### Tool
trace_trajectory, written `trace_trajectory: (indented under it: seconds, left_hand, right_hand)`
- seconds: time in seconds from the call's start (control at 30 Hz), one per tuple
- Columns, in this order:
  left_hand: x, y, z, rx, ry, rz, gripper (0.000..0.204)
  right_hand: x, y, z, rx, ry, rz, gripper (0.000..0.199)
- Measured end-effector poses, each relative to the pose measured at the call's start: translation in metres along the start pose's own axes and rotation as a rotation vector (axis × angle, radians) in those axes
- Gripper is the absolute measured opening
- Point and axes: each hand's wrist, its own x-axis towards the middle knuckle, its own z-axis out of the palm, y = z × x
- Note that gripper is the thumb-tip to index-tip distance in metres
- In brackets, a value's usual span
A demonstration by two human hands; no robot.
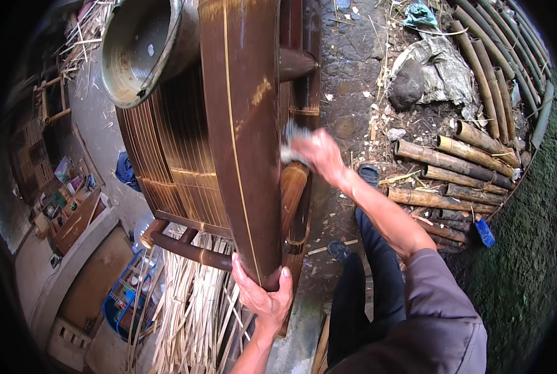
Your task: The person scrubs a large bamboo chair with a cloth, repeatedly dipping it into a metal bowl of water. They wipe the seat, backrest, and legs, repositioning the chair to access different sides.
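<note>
The left hand [263, 303] is cupped palm-up at the end of a bare left forearm [253, 354] rising from the lower edge, its thumb [285, 279] upright on the right and its fingers [240, 277] curled up opposite. The right forearm [387, 215], bare below a sleeve [445, 299] ending near the elbow, slants up and leftward to the right hand [319, 156], which is bent-fingered and motion-blurred. Below, 2 trousered legs [378, 268] stand with the right foot [369, 174] ahead of the left.
</note>
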Motion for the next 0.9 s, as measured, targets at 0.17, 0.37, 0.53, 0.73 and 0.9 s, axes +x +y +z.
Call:
trace_trajectory:
  seconds: [0.17,0.37,0.53,0.73,0.9]
  left_hand:
    - [0.002,-0.005,0.0,-0.02,-0.042,0.009,0.096]
    - [0.002,0.003,-0.006,-0.124,-0.126,-0.076,0.102]
    - [0.091,0.026,-0.036,-0.228,-0.342,0.112,0.114]
    - [0.188,0.094,-0.026,-0.15,-0.094,0.07,0.092]
    - [0.191,0.101,-0.022,-0.202,-0.129,0.018,0.089]
  right_hand:
    - [0.084,0.026,-0.027,-0.265,0.27,-0.162,0.041]
    - [-0.004,0.029,0.026,-0.035,0.229,-0.158,0.052]
    - [0.069,0.022,0.006,0.042,0.618,0.246,0.036]
    - [0.099,0.041,0.003,0.544,0.595,0.567,0.045]
    - [0.259,0.082,-0.095,0.227,0.88,0.088,0.023]
